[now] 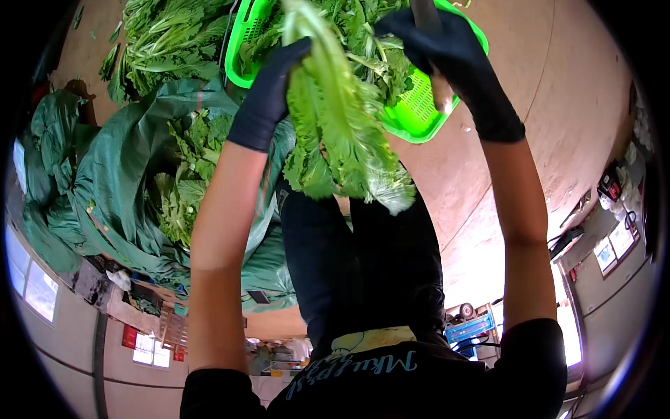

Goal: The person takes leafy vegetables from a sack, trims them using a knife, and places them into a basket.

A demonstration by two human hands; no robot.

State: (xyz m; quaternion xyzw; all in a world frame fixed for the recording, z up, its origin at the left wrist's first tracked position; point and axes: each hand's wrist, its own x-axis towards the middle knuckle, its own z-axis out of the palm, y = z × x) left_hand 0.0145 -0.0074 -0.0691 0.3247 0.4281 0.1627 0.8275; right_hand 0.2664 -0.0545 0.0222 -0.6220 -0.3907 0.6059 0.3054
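Observation:
My left hand, in a black glove, is closed around a leafy green vegetable, like a head of mustard greens. Its stalk end points up and away, and its wide leaves hang toward my legs. My right hand, also gloved in black, is wrapped around a knife. A flat dark blade shows above the fist, and a brown handle end sticks out below it. Both hands are over a bright green plastic basket holding more cut greens. The knife is apart from the held leaves.
Left of my legs a large green woven sack lies open with greens inside. A pile of long leafy greens rests on the brown floor at upper left. A red and black object is at far right.

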